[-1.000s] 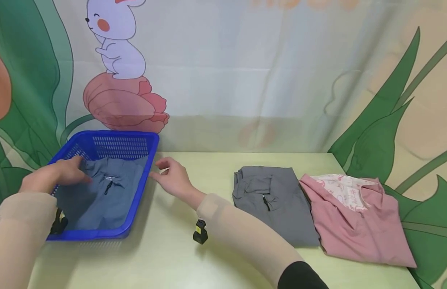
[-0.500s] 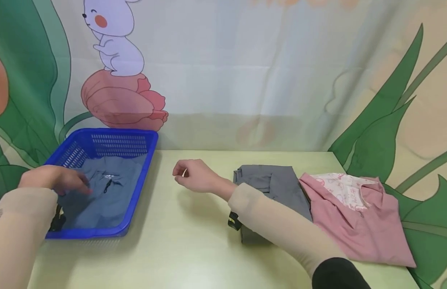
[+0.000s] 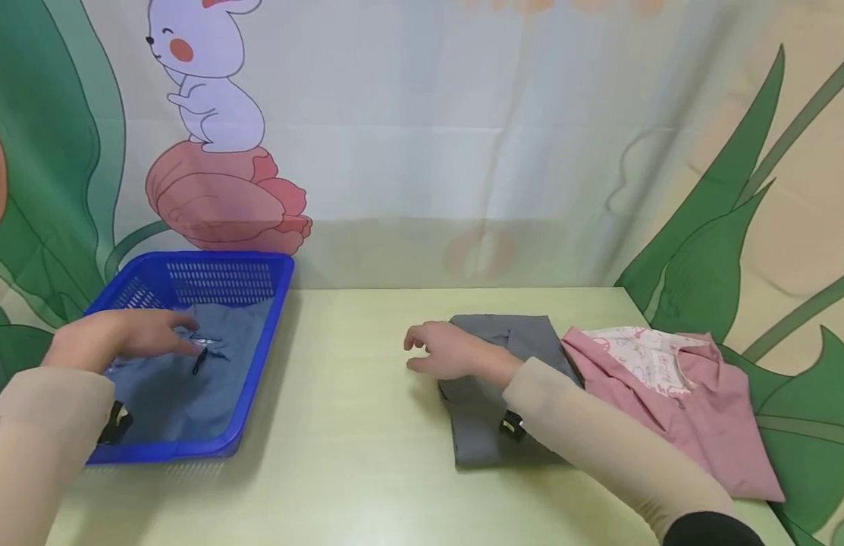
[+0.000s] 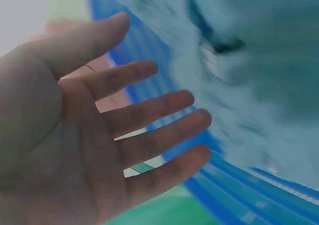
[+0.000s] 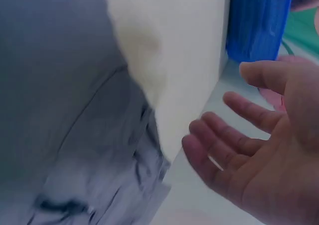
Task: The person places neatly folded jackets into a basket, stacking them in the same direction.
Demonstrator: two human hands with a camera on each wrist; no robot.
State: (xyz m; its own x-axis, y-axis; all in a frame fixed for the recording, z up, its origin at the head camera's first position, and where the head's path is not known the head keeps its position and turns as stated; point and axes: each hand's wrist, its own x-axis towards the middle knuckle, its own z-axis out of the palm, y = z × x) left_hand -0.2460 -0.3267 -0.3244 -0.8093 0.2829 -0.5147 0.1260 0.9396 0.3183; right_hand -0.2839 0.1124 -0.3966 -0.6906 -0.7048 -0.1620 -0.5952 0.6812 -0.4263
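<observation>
The left hand lay at nine o'clock, palm down, fingers straight and spread. The right hand hovered near centre, fingers relaxed and parted, its sleeved forearm running back toward five o'clock.

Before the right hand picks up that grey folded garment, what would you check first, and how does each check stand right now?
1. Right hand free: ok, fingers spread, holding nothing.
2. Right hand at the grey garment: ok, over its left edge; contact cannot tell.
3. Grey garment folded flat on the table: ok.
4. Pink garment off the grey one: cannot tell, the edges meet under the sleeve.
5. Room in the blue basket: not ok, a blue-grey garment covers its floor.
6. Left hand out of the basket: not ok, it rests there.
</observation>
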